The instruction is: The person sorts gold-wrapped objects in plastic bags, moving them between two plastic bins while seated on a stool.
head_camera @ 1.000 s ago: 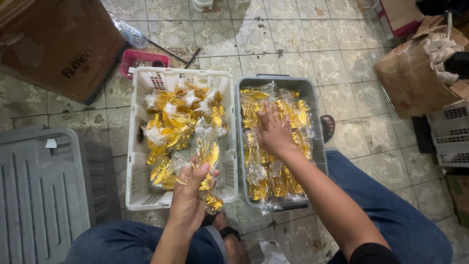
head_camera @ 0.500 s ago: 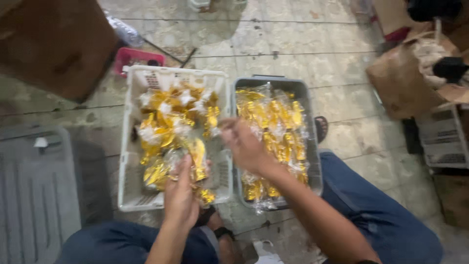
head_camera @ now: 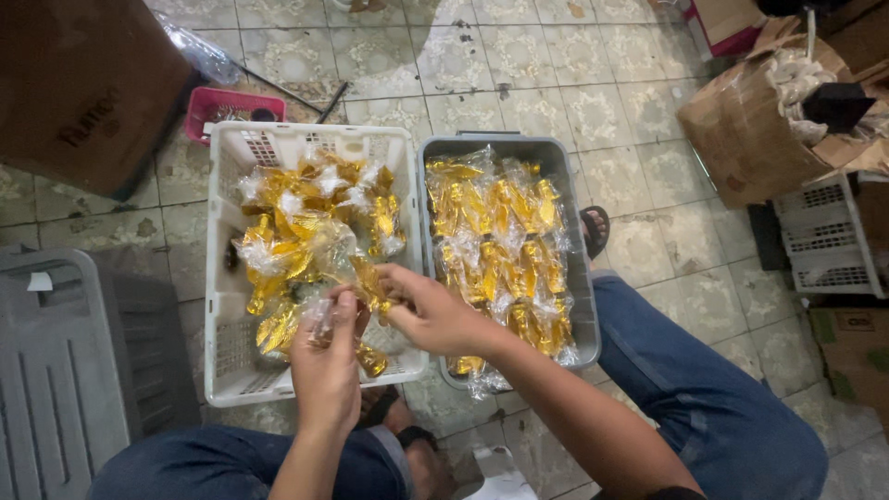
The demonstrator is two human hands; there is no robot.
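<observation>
Gold packets: shiny gold pieces in clear plastic bags fill both bins; one clear bag [head_camera: 338, 268] with gold pieces sits between the two hands, over the white bin.
Left hand [head_camera: 326, 356]: fingers closed on the lower end of the clear bag, above the near edge of the white bin [head_camera: 222, 278].
Right hand [head_camera: 431, 315]: fingers pinched together on the same bag's gold contents, just beside the left hand.
What changed: a second ago the right hand lay spread on the packets in the grey bin [head_camera: 579, 278]; it has since crossed to meet the left hand, so both now work on one bag.
Grey bin contents: neat rows of bagged gold packets [head_camera: 500, 241], tidier than the loose heap in the white bin.
Floor: worn, stained patterned tiles [head_camera: 556, 102].
Room: brown cardboard boxes [head_camera: 750, 130] at the right, a small pink tray [head_camera: 231, 106] behind the white bin, a grey plastic lid [head_camera: 56, 370] at the left.
Person: seated in blue jeans [head_camera: 704, 389], one sandal [head_camera: 594, 227] beside the grey bin.
</observation>
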